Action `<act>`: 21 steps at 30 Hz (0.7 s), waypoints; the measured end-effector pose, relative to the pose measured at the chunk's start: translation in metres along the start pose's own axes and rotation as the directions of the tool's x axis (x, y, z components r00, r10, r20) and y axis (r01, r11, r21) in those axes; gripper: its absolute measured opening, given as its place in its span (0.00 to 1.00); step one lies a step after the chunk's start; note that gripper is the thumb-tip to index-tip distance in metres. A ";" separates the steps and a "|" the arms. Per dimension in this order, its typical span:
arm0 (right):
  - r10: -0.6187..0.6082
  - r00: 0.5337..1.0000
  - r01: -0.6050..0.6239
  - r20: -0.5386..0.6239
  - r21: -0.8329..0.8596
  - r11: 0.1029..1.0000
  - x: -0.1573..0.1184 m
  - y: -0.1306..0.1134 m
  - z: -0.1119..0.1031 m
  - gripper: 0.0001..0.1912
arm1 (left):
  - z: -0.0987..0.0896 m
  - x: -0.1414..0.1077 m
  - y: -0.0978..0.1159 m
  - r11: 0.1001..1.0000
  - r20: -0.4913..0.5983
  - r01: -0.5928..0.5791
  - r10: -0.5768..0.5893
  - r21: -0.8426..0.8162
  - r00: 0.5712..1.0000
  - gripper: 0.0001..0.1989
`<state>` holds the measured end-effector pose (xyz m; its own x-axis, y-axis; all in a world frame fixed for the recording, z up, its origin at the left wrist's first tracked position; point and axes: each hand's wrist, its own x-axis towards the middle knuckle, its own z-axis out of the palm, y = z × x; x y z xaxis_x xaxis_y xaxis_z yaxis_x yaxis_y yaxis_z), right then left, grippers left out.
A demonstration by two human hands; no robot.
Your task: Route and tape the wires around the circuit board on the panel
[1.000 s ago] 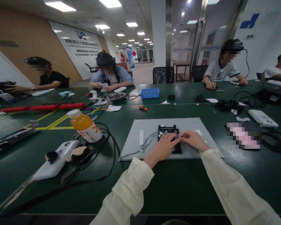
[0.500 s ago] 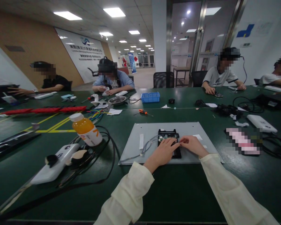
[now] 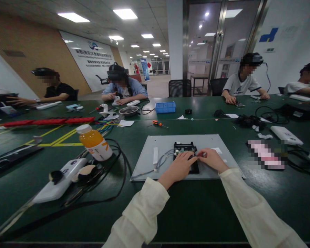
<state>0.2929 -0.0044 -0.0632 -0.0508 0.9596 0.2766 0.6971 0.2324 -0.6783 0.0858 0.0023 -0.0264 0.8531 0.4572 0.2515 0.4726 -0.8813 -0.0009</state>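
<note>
A grey flat panel (image 3: 142, 162) lies on the table in front of me, with a black frame (image 3: 195, 168) holding a green circuit board (image 3: 179, 148) on it. Grey cables (image 3: 162, 161) run from the board's left side down over the panel. My left hand (image 3: 179, 167) is closed over the lower part of the frame, fingers bent onto it and thumb towards the right. At the frame's right edge my right hand (image 3: 210, 159) is pinched, its fingertips meeting the left ones. Whatever lies between those fingertips is too small to make out.
To the left stand an orange juice bottle (image 3: 95, 143) and a white power bank (image 3: 59, 182) among black cables. Beyond the panel are an orange screwdriver (image 3: 157, 123) and a blue basket (image 3: 165, 107). A pink phone (image 3: 266, 155) lies right. Several people sit across the table.
The right fingertips have shifted very slightly at the frame's right edge. The left hand stays almost in place, and the view has moved a little.
</note>
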 end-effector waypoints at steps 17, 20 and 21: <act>-0.018 0.972 0.005 -0.233 -0.057 0.998 -0.001 -0.011 0.003 0.10 | -0.004 -0.002 0.002 0.998 -0.006 0.007 -0.007 0.068 1.000 0.22; -0.054 0.964 0.037 -0.261 -0.066 0.997 -0.002 -0.018 0.003 0.09 | -0.006 -0.003 0.004 0.997 -0.009 0.008 -0.007 0.076 1.000 0.22; -0.066 0.961 0.049 -0.270 -0.070 0.996 -0.002 -0.020 0.003 0.09 | -0.007 -0.003 0.004 0.997 -0.010 0.007 -0.007 0.081 1.000 0.22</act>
<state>0.2773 -0.0110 -0.0520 0.0980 0.8637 0.4945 0.7422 0.2676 -0.6144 0.0842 -0.0035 -0.0206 0.8477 0.4618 0.2609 0.4952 -0.8654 -0.0771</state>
